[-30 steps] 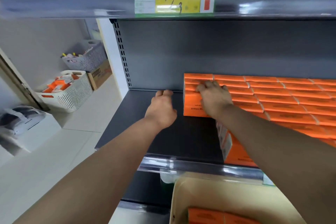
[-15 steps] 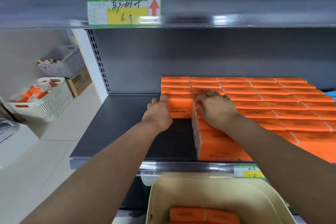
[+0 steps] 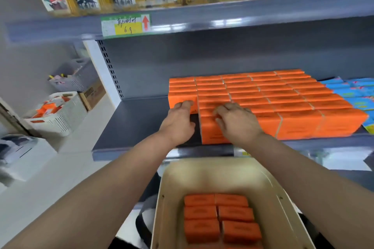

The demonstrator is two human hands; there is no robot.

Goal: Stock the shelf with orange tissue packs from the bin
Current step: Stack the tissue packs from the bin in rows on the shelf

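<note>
Orange tissue packs [image 3: 283, 97] stand in tight rows on the right part of the grey shelf [image 3: 137, 123]. My left hand [image 3: 178, 123] presses its fingertips against the front face of the leftmost column's front pack. My right hand [image 3: 238, 123] lies on top of the front packs of the neighbouring column, fingers bent and pressing down. Neither hand lifts a pack. Below the shelf edge, a beige bin [image 3: 202, 176] holds several more orange packs [image 3: 220, 218] lying flat.
Blue packs [image 3: 356, 91] adjoin the orange rows on the right. The upper shelf carries a green and yellow price label [image 3: 126, 25] and picture boxes. On the floor at left stand a white basket [image 3: 60, 115], a grey basket [image 3: 74, 77] and a cardboard box [image 3: 93, 93].
My left hand moved from the bare shelf onto the front of the leftmost pack. My right hand slid forward along the stack top. The view pulled back, showing more of the bin.
</note>
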